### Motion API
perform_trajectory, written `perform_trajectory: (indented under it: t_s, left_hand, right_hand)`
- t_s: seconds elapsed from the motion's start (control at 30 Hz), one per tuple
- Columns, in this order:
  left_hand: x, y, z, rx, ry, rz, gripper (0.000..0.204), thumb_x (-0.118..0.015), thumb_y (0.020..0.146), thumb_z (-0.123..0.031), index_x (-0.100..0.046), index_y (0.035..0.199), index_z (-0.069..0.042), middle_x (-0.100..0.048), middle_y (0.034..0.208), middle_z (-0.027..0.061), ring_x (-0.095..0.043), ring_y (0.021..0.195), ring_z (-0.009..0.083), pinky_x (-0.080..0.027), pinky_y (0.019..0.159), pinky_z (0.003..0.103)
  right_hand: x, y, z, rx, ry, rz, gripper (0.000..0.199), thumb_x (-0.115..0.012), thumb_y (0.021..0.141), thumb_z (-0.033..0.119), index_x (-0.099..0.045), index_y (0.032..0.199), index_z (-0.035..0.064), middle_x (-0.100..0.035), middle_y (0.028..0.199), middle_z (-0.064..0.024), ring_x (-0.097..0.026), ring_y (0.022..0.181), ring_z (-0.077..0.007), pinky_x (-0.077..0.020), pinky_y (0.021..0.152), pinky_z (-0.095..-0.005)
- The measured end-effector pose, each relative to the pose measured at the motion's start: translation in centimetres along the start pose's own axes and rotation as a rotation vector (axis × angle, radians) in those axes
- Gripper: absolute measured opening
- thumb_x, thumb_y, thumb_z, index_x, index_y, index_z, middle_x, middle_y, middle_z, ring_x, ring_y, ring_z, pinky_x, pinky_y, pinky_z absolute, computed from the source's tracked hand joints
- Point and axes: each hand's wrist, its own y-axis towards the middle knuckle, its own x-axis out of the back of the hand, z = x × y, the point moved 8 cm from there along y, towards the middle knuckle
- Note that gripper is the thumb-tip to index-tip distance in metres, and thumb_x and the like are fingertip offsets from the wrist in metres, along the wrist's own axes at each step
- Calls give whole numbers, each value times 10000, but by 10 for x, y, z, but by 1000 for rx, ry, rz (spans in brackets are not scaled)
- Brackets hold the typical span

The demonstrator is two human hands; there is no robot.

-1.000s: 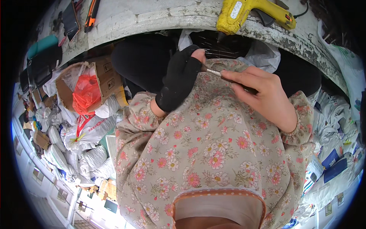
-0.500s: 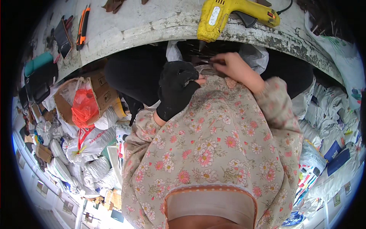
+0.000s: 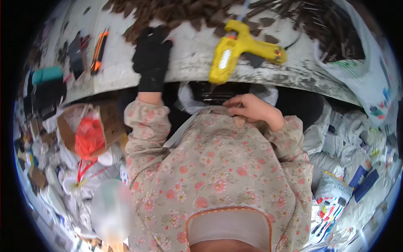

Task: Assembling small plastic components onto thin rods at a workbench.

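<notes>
My left hand (image 3: 152, 61), in a black glove, reaches out over the white worktable to the near edge of a pile of flat brown pieces (image 3: 184, 12). Its fingertips are blurred against the pile, so what they hold, if anything, does not show. My bare right hand (image 3: 254, 110) rests low at the front of my floral smock (image 3: 218, 168), just below the table edge. Its fingers reach leftward, loosely bent, thumb and index apart, with nothing visible between them. Above it a yellow glue gun (image 3: 222, 63) lies with its nozzle jutting past the table edge.
Left of my gloved hand lies an orange-and-black utility knife (image 3: 99, 52). Dark brown sticks (image 3: 336, 33) lie at the far right beside a white plastic bag (image 3: 369, 80). A cardboard box (image 3: 111, 122) holding a red bag (image 3: 89, 136) stands at left; bundled bags crowd both sides.
My left hand has left my lap and moved forward and left onto the table by the brown pieces. My right hand stays at my lap, its fingers looser. The view has tilted up.
</notes>
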Motion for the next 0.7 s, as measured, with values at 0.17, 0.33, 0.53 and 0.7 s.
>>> perform_trajectory:
  t_s: [0.17, 0.33, 0.53, 0.7]
  left_hand:
    - [-22, 7, 37, 9, 135, 47, 266, -601, 795, -234, -639, 1024, -105, -588, 1053, 146, -566, 956, 321, -444, 811, 389]
    - [0, -2, 24, 21, -157, -127, 171, -605, 821, -225, -640, 891, -73, -620, 894, 118, -585, 830, 316, -456, 719, 381]
    - [12, -17, 41, 120, -330, -310, 148, -523, 877, -141, -562, 861, 1, -562, 793, 144, -560, 747, 318, -443, 693, 354]
    - [4, -15, 31, 207, -447, -158, 138, -505, 879, -116, -550, 856, 13, -550, 784, 147, -540, 715, 308, -436, 683, 338]
  right_hand:
    - [133, -81, 84, 273, -228, -472, 258, -631, 795, 155, -634, 1019, 26, -641, 886, -129, -619, 840, -196, -461, 786, -312]
    - [340, -94, 65, 252, -996, -1490, 356, -580, 820, 250, -591, 1124, 64, -601, 1094, -134, -571, 990, -307, -435, 869, -367]
    - [495, -77, 10, -232, -950, -1411, 627, -374, 849, 569, -485, 1257, 105, -515, 1236, -177, -463, 1153, -350, -351, 963, -413]
    - [532, -73, -17, -204, -855, -1393, 748, -395, 813, 647, -414, 1322, 100, -428, 1343, -148, -401, 1231, -326, -303, 1013, -373]
